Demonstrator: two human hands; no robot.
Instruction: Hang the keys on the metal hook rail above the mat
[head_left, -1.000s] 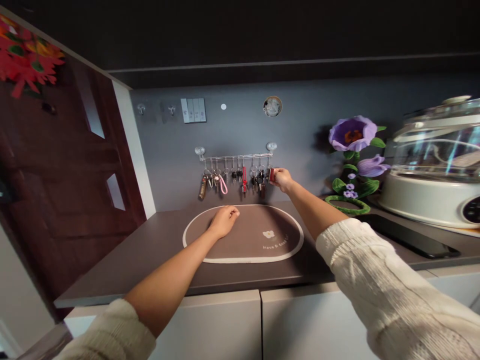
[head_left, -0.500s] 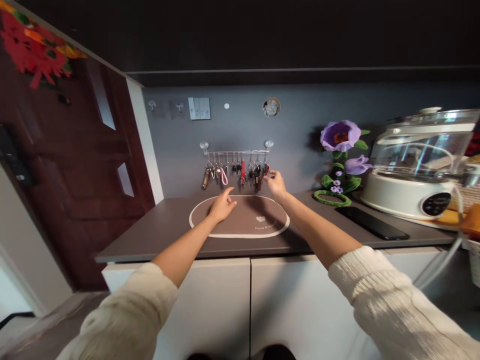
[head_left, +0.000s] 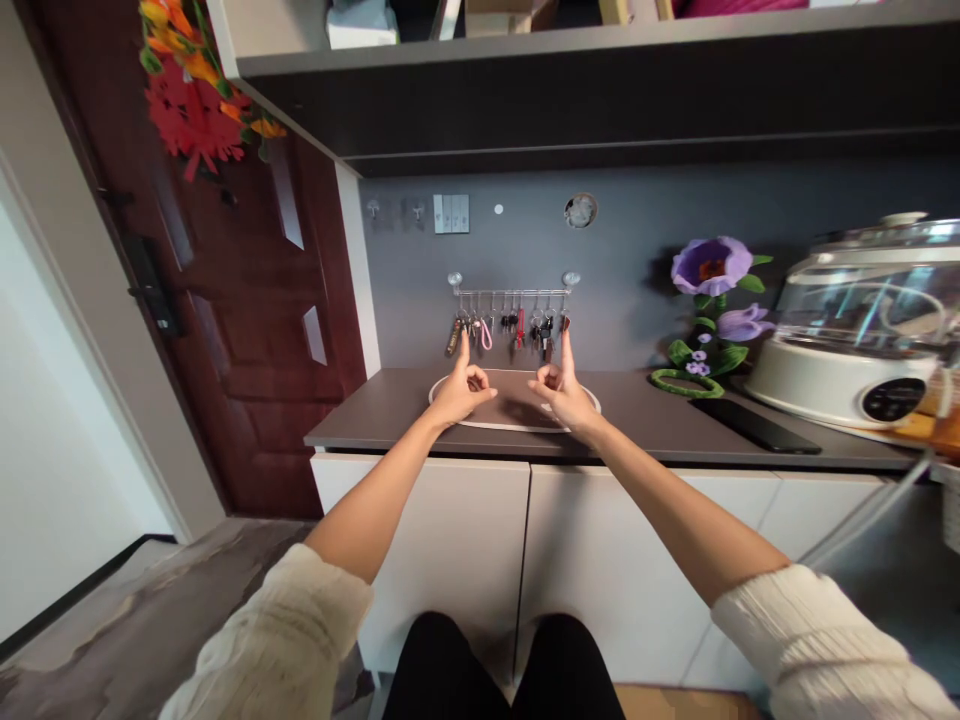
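Both hands are raised over the counter mat, holding nothing. My left hand [head_left: 459, 391] has its index finger straight up and its thumb out to the side, with the other fingers curled. My right hand [head_left: 564, 392] mirrors it, index up and thumb pointing inward. Behind them, a clear rail [head_left: 513, 293] on the grey wall carries several hanging keys. Among these are a pink loop [head_left: 487, 335], a red strap [head_left: 520, 328] and a brown fob [head_left: 453, 338]. The right fingertip overlaps the rightmost hanging item in view; whether they touch I cannot tell. The oval brown mat [head_left: 511, 385] is partly hidden by the hands.
On the right of the counter [head_left: 360, 408] stand a purple felt flower [head_left: 710, 266], a black phone [head_left: 754, 425] and a clear-walled white appliance [head_left: 814, 385]. A shelf [head_left: 600, 95] overhangs the wall. At left is a dark red door [head_left: 255, 400].
My right hand has come away from the rightmost hanging item, and both hands now point their index fingers upward. The view has shifted left, showing more door, floor and upper shelf.
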